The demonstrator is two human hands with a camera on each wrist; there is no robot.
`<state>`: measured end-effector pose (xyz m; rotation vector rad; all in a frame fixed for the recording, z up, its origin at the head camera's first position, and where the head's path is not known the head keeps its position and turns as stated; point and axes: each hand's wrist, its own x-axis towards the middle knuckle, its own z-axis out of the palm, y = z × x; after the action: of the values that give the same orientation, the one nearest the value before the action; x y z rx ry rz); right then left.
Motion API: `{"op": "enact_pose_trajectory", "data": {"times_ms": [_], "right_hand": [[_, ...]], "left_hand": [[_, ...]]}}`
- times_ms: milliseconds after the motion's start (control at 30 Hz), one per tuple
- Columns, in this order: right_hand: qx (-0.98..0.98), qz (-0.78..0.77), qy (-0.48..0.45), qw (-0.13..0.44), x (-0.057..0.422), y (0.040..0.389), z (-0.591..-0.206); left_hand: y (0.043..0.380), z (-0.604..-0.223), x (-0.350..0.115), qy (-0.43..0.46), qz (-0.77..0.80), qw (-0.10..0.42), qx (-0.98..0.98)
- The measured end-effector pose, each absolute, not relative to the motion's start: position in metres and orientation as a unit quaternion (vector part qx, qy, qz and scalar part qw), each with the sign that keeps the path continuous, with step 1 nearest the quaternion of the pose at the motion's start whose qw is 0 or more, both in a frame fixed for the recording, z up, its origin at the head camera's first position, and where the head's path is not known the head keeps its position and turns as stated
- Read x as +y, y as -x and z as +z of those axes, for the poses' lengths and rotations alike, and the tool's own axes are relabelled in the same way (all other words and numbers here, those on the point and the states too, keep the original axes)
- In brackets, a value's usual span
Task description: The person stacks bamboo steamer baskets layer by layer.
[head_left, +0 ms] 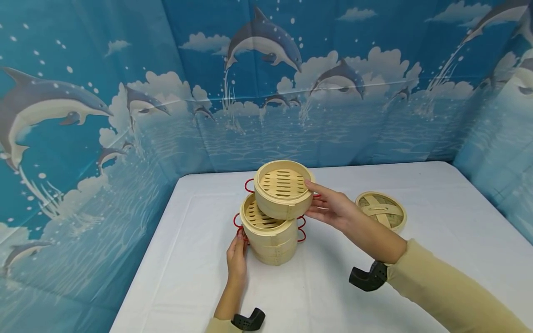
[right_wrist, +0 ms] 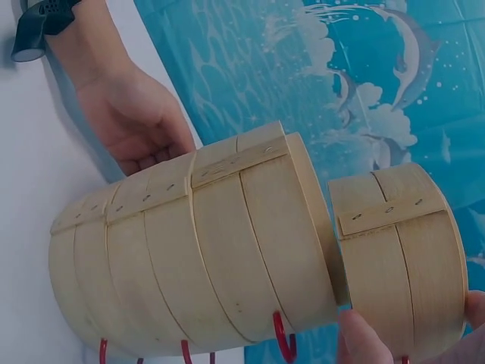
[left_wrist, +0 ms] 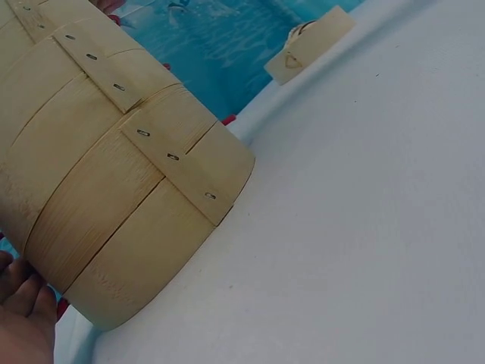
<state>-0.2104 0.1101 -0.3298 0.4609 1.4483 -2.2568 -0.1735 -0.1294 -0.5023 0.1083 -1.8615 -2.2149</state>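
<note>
My right hand (head_left: 333,206) grips a round bamboo steamer basket (head_left: 280,209) by its right side, thumb on the rim and fingers below. The basket has a slatted floor and red loop handles. It is set off to the upper right of a stack of similar baskets (head_left: 272,247); in the right wrist view a narrow gap parts the held basket (right_wrist: 394,235) from the stack (right_wrist: 227,250). Against the stack's lower left side, by the red loops, my left hand (head_left: 237,261) holds on with bent fingers; their tips are partly hidden.
A woven bamboo lid (head_left: 382,210) lies on the white-covered table (head_left: 200,296), right of the stack and behind my right forearm. A blue dolphin-print curtain (head_left: 266,134) hangs behind the table and along its sides. Black cameras are strapped to both wrists.
</note>
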Motion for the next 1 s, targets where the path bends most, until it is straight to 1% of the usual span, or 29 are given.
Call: {"op": "enact_pose_trajectory", "data": {"times_ms": [233,567,800,1000], "right_hand": [[0.530,-0.802,-0.170,0.217,0.107,0.212,-0.334],[0.560,-0.782,-0.145,0.234,0.100,0.210,-0.337],[0.602,-0.750,-0.135,0.239,0.097,0.210,-0.339],[0.594,-0.756,-0.135,0.238,0.095,0.210,-0.338]], "left_hand": [[0.173,-0.502,-0.129,-0.032,-0.756,0.124,-0.642],[0.173,-0.505,-0.129,-0.034,-0.757,0.136,-0.638],[0.174,-0.506,-0.128,-0.037,-0.753,0.137,-0.642],[0.173,-0.504,-0.129,-0.034,-0.755,0.134,-0.641]]}}
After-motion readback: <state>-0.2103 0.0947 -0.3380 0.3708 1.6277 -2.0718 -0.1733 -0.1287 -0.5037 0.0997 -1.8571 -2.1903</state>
